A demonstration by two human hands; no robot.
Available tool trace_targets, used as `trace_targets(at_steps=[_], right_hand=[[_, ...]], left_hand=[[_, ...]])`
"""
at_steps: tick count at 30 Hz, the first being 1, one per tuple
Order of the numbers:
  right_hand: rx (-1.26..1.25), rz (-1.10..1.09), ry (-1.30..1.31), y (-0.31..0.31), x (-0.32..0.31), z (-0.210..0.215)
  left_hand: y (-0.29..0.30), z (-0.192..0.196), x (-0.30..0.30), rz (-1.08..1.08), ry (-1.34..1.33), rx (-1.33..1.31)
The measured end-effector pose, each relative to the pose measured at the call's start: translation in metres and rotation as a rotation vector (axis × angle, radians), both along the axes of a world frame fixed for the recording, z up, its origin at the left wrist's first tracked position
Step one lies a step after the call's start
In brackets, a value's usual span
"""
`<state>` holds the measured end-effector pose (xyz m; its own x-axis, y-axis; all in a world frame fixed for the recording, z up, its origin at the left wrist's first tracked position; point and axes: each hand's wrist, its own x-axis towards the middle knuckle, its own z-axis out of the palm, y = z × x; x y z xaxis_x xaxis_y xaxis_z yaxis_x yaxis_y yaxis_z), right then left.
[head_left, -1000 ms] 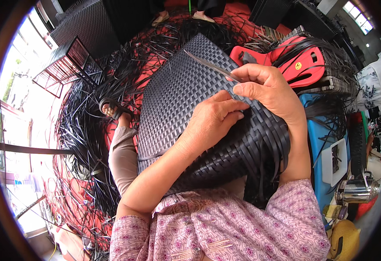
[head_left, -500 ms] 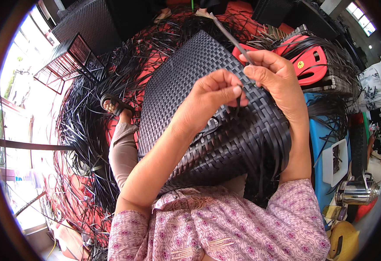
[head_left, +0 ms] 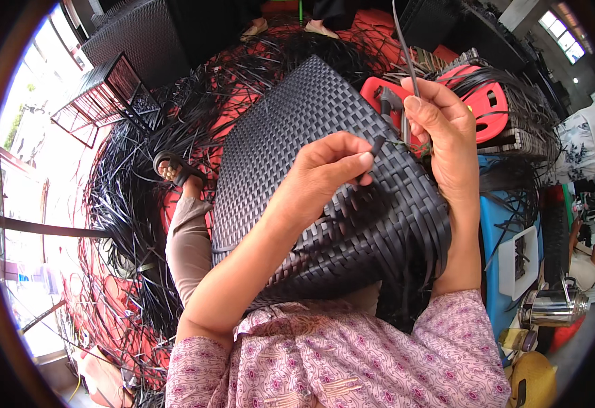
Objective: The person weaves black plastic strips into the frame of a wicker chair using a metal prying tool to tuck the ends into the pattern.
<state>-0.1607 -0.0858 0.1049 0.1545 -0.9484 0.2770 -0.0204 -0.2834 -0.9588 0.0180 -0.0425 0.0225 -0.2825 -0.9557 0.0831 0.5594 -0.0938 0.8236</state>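
A large black woven panel (head_left: 277,143) of flat plastic strips lies tilted across my lap. My left hand (head_left: 325,173) rests on its right part and pinches the end of a black strip (head_left: 376,145) between thumb and forefinger. My right hand (head_left: 444,132) is raised just to the right of it, gripping a long grey-black strip (head_left: 406,54) that runs up out of the picture. Loose strip ends hang from the panel's right edge (head_left: 433,245).
Heaps of loose black strips (head_left: 121,204) cover the red floor on the left. A red plastic stool (head_left: 488,102) stands behind my right hand. A wire frame (head_left: 104,95) stands far left, a metal kettle (head_left: 552,306) at the right. Another person's feet (head_left: 291,27) show at the top.
My right hand has lifted and pulled the long strip upward and away from the panel. My left hand has shifted up and now pinches a strip end.
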Motion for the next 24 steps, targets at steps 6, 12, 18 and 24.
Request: trace_targets(at_steps=[6, 12, 18, 24], right_hand=[[0.009, 0.025, -0.002, 0.0, -0.001, -0.001], [0.024, 0.05, 0.021, -0.002, -0.003, -0.003], [0.054, 0.057, 0.027, -0.001, -0.002, -0.002], [0.061, 0.091, 0.014, 0.001, -0.002, 0.001]], left_hand=[[0.027, -0.006, 0.004, 0.172, -0.411, -0.041], [0.04, 0.006, -0.002, 0.369, -0.76, -0.194], [0.038, 0.006, -0.001, 0.367, -0.908, -0.252], [0.036, 0.014, 0.001, 0.342, -0.972, -0.267]])
